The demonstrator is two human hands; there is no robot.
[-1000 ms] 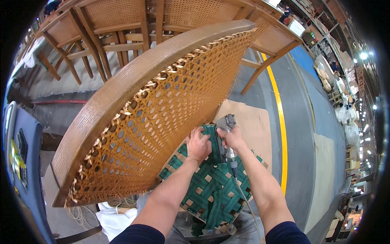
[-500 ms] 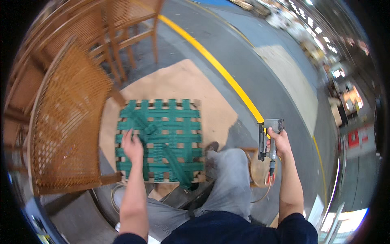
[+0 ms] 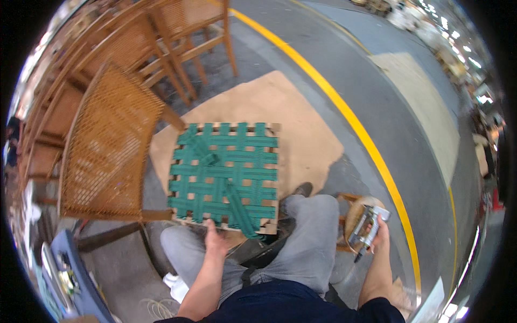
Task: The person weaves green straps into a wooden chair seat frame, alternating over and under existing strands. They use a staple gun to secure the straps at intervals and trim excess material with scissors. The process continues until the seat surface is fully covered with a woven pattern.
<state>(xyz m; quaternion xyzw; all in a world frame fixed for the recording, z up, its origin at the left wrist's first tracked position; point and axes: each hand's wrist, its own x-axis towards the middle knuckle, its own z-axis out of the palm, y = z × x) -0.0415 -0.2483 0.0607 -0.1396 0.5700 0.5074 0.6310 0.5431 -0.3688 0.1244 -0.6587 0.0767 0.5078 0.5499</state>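
A chair with a cane back lies in front of me, its square seat woven with green webbing straps. Two loose strap ends rest on the weave, one trailing over the near edge. My left hand is at the near rail of the seat frame, thumb on top; its other fingers are mostly hidden and seem closed around the rail. Off to the right, my right hand is wrapped round the handle of a grey and black air staple gun, held tilted over a small round stool.
Several wooden cane-backed chairs stand at the far left. A sheet of brown cardboard lies on the floor beneath the seat. Beyond it curves a yellow floor line. A coiled hose lies at lower left, near a blue object.
My left hand has drawn back from the top of the webbing to the near rail. My right hand has lowered the staple gun from upright to tilted over the stool. The view has shifted.
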